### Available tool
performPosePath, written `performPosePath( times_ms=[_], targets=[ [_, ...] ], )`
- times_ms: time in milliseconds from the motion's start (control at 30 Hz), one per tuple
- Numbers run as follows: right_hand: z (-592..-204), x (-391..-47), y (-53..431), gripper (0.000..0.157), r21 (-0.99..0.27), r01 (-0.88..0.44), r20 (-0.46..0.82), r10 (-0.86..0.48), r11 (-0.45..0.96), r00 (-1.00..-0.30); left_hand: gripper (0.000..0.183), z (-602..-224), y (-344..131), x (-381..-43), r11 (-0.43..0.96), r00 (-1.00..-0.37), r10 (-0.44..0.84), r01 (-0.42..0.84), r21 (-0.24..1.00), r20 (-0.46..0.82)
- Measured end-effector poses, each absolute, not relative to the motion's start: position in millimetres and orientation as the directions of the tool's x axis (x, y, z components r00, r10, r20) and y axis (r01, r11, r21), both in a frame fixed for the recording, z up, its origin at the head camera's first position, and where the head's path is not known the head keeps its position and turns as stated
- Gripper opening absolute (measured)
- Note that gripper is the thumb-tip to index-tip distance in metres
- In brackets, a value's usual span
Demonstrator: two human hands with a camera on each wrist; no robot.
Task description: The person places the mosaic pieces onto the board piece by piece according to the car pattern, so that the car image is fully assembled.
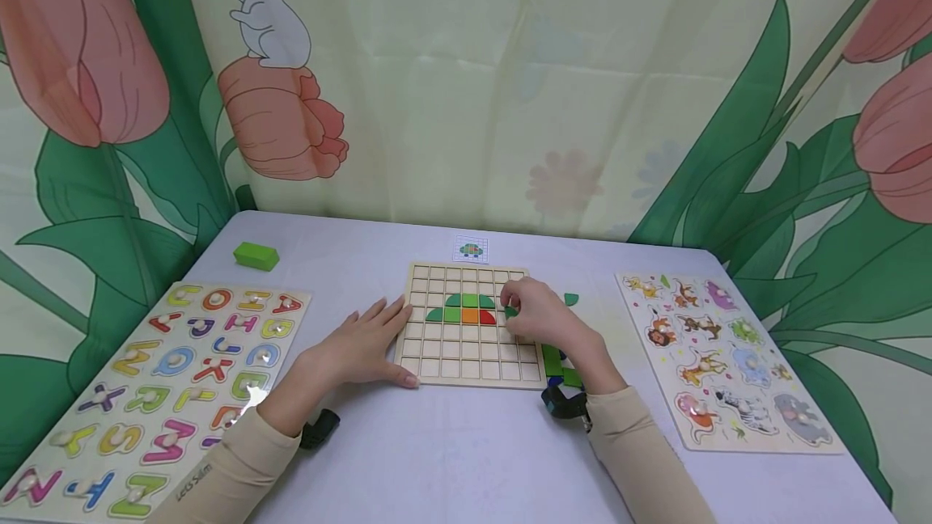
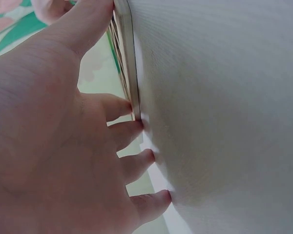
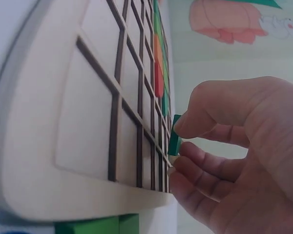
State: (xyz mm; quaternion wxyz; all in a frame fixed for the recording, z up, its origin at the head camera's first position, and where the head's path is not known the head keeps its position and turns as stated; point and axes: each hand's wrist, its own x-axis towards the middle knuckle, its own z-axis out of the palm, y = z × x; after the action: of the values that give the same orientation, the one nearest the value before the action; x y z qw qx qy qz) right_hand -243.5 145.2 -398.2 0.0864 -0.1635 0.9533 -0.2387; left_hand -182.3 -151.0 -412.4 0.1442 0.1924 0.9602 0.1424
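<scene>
A wooden grid board (image 1: pixel 466 358) lies at the middle of the table. Set in its grid are dark green rounded pieces (image 1: pixel 454 300), light green squares (image 1: pixel 470 300), an orange square (image 1: pixel 470 315) and a red rounded piece (image 1: pixel 488 318). My left hand (image 1: pixel 357 350) rests at the board's left side, fingers stretched along the edge and thumb near the front corner. Over the right part of the grid, my right hand (image 1: pixel 549 318) pinches a dark green piece (image 3: pixel 175 139) between thumb and fingers, close to the grid; its full shape is hidden by the fingers.
Behind the board lies a small picture card (image 1: pixel 471 249). Green blocks (image 1: pixel 552 361) and a dark green piece (image 1: pixel 571 298) lie to its right. A letter puzzle (image 1: pixel 163 370) is at left, an animal puzzle (image 1: pixel 717 362) at right, a green box (image 1: pixel 256 256) back left.
</scene>
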Motion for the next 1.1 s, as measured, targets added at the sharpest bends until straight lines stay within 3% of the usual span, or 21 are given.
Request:
performPosePath(
  times_ms=[333,1100],
  targets=[
    [-405.9,-241.0,137.6,0.023,-0.434,-0.279,-0.084,-0.347,0.857,-0.934,0.119,-412.4,-151.1,-182.9,0.887,-0.884,0.408,0.325,0.328,-0.228],
    [-399.1,-240.6,144.5,0.02,-0.477,-0.265,-0.11,-0.356,0.838,-0.928,0.117,-410.8,-150.1,-181.8,0.886,-0.885,0.409,0.326,0.329,-0.222]
  ],
)
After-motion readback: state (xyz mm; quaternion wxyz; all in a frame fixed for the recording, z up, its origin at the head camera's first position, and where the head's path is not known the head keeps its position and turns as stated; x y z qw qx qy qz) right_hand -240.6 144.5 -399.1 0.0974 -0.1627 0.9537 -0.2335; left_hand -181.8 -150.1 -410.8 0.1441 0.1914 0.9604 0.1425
